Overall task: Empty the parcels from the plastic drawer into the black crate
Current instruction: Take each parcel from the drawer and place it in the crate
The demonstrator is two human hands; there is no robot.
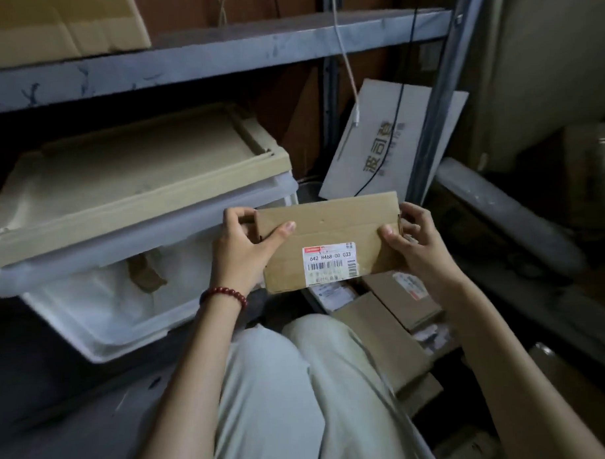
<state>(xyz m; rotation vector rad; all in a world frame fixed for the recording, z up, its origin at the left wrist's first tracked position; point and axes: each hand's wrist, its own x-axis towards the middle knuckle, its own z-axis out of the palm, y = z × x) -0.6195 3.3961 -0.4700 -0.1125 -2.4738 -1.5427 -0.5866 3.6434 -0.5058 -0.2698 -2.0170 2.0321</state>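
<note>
Parcel [328, 235] is held between left hand [240, 253] and right hand [420, 251], each gripping one end, label [329, 264] facing up, probably for reading, beside the open drawer [102, 318].

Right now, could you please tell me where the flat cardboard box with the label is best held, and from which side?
Probably by its two short ends, one hand from each side, as the left hand and right hand grip it now. The box is wide and flat, so thumbs on top with fingers round the ends should keep it level and the label uncovered.
</note>
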